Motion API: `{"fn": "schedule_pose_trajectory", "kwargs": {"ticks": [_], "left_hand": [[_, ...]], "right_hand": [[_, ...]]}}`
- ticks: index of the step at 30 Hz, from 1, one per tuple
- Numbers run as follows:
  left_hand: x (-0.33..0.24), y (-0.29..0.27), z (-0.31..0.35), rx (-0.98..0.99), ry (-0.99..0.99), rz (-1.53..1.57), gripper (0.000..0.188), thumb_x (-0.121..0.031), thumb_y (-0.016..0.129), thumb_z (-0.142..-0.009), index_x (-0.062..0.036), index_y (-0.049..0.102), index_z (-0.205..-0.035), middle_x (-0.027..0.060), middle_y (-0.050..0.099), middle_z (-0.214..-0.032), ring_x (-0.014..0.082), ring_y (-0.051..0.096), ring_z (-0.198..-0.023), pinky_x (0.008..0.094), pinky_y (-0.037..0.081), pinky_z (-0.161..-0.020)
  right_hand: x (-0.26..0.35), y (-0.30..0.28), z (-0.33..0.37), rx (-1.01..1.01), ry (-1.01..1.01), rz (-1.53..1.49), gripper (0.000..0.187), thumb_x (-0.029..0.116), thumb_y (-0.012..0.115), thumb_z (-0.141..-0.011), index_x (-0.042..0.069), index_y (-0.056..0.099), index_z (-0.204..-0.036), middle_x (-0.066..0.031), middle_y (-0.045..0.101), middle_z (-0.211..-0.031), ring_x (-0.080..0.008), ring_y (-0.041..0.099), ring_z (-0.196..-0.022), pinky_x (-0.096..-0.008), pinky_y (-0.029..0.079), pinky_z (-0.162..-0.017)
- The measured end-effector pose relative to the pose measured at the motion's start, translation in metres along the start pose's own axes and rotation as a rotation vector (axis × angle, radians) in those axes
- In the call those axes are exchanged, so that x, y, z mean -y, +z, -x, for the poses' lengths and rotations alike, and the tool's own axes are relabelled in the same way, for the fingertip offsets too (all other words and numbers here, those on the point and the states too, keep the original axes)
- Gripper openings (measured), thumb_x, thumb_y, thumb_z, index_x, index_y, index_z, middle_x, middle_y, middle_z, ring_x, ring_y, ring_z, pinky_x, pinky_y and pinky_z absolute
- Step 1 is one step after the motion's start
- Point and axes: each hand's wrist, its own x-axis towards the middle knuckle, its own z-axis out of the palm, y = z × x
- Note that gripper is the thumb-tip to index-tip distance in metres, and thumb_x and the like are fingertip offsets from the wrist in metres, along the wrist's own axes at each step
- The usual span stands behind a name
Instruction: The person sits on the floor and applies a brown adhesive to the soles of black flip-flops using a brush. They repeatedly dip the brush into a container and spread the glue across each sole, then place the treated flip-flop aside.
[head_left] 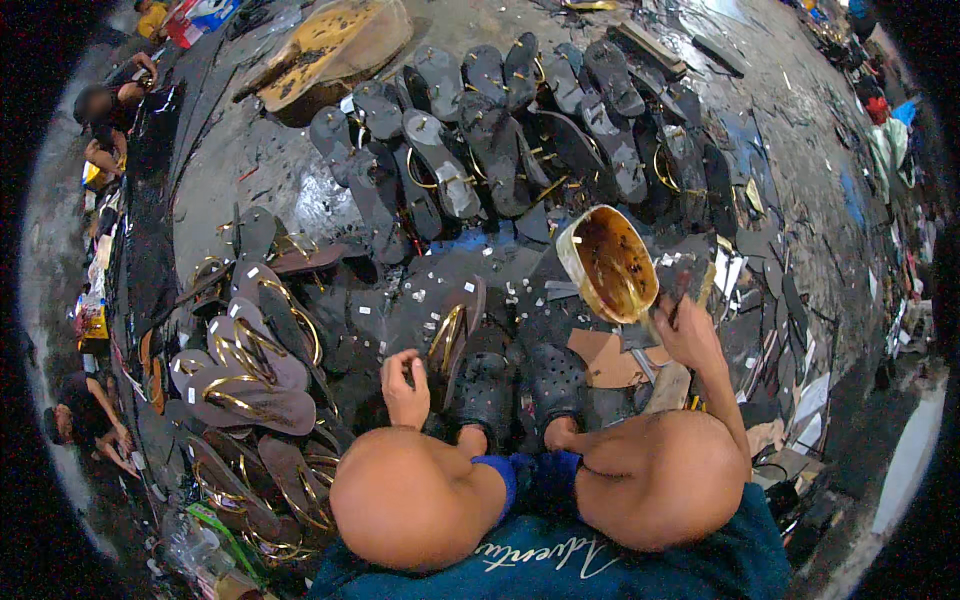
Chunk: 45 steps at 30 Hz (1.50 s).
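My left hand (pixel 404 389) is raised beside a dark slipper with gold straps (pixel 455 335); its fingers are loosely bent and apart, with nothing visible in them. Over to the right, my right hand (pixel 690 335) is at the near edge of a tub of brown glue (pixel 612 262), its fingers closed. Stained fingertips and the clutter behind hide what they hold. The tub tilts toward me, dark specks on its inner wall. Small white stickers (pixel 430 290) are scattered on the dark surface ahead of my feet.
Rows of dark slipper soles (pixel 495 150) lie ahead, some with gold straps. A pile of gold-strapped slippers (pixel 245 375) is at my left. A large glue-stained container (pixel 335 50) stands far left. Brown cardboard (pixel 612 358) and scraps lie at right. Other people (pixel 105 110) sit along the left.
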Motion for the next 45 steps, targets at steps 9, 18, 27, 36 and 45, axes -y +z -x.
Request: {"fn": "schedule_pose_trajectory", "kwargs": {"ticks": [9, 18, 27, 36, 45], "left_hand": [[-0.045, 0.047, -0.051, 0.534, 0.433, -0.175, 0.069, -0.045, 0.057, -0.09, -0.0056, 0.038, -0.143, 0.0212, 0.029, -0.151, 0.0348, 0.018, -0.144, 0.0428, 0.017, -0.116], [-0.137, 0.01, -0.116, 0.504, -0.388, 1.4, 0.044, -0.034, 0.033, -0.103, -0.0031, 0.055, -0.125, 0.0086, 0.062, -0.118, 0.0212, 0.064, -0.101, 0.0339, 0.051, -0.091], [-0.123, 0.008, -0.123, 0.416, -0.497, 1.551, 0.046, -0.037, 0.035, -0.103, -0.0024, 0.053, -0.127, 0.0083, 0.064, -0.116, 0.0223, 0.064, -0.1, 0.0361, 0.052, -0.087], [-0.171, 0.005, -0.106, 0.18, -0.261, 1.274, 0.038, -0.033, 0.046, -0.101, -0.0013, 0.059, -0.118, 0.0066, 0.065, -0.11, 0.0161, 0.063, -0.095, 0.0317, 0.05, -0.084], [-0.117, -0.015, -0.102, 0.667, -0.661, 1.471, 0.062, -0.052, 0.031, -0.101, -0.002, 0.052, -0.13, 0.0083, 0.063, -0.119, 0.0227, 0.061, -0.106, 0.0371, 0.049, -0.091]], "right_hand": [[0.071, 0.004, -0.008, 0.201, -0.067, -0.93, 0.026, 0.018, 0.063, -0.092, -0.001, 0.059, -0.109, -0.007, 0.066, -0.102, -0.015, 0.061, -0.099, -0.0319, 0.048, -0.087], [0.194, 0.034, -0.048, -0.277, -0.508, -0.939, 0.021, 0.016, 0.074, -0.082, 0.004, 0.067, -0.098, -0.0093, 0.069, -0.1, -0.0192, 0.065, -0.094, -0.0325, 0.051, -0.081], [0.212, 0.041, -0.041, 0.016, -0.614, -0.941, 0.02, 0.014, 0.072, -0.083, 0.004, 0.064, -0.099, -0.0105, 0.068, -0.098, -0.0238, 0.066, -0.088, -0.0346, 0.051, -0.081], [0.211, 0.029, -0.046, -0.549, -0.754, -0.772, 0.018, 0.013, 0.071, -0.085, 0.002, 0.064, -0.098, -0.0114, 0.067, -0.094, -0.0238, 0.064, -0.085, -0.0342, 0.049, -0.077], [0.221, 0.036, -0.033, 0.477, -0.071, -1.66, 0.031, 0.02, 0.065, -0.091, 0.003, 0.058, -0.116, -0.0043, 0.065, -0.102, -0.0138, 0.06, -0.093, -0.0302, 0.049, -0.081]]}}
